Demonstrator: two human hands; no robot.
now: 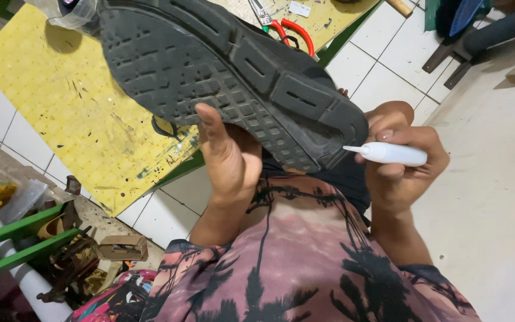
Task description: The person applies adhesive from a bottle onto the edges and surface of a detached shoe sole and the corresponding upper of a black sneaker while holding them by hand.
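Observation:
A black shoe [210, 65] is held sole-up in front of me, its grey-black treaded sole facing the camera. My left hand [227, 158] grips it from below, thumb pressed on the tread near the middle. My right hand [403, 158] holds a small white glue tube [391, 153] with its thin nozzle touching the sole's edge at the heel end. My patterned pink and black shirt fills the bottom of the view.
A stained yellow board [73, 101] lies on the white tiled floor [382, 65] behind the shoe. Red-handled pliers [284, 27] rest on another yellow board. Green shelf rails [19, 229], small boxes and clutter sit at the lower left. A dark stool leg [454, 56] is at the upper right.

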